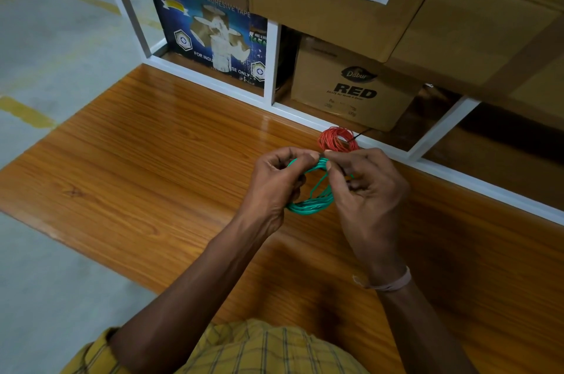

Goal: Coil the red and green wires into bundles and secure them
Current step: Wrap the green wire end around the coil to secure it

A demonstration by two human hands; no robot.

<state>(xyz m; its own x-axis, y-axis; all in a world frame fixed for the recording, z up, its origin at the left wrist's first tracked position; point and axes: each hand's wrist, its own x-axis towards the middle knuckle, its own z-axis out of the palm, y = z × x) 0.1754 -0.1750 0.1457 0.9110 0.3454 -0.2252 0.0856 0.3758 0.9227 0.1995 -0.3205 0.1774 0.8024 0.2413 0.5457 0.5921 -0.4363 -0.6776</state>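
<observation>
The green wire (311, 204) is wound into a round coil held a little above the wooden board (152, 166). My left hand (276, 187) grips the coil's left side. My right hand (366, 193) grips its right side. The thumbs and forefingers of both hands pinch together at the top of the coil; whatever small thing they pinch is hidden. Just behind my hands lies the red wire (337, 138), a coil on the board with a thin black tie (360, 134) sticking out of its right side.
A white metal rack frame (271, 68) borders the board's far edge. In it stand a blue adhesive-tape box (213, 35) and a brown carton marked RED (354, 90), with large cartons (335, 7) above. Grey floor (55, 47) lies to the left.
</observation>
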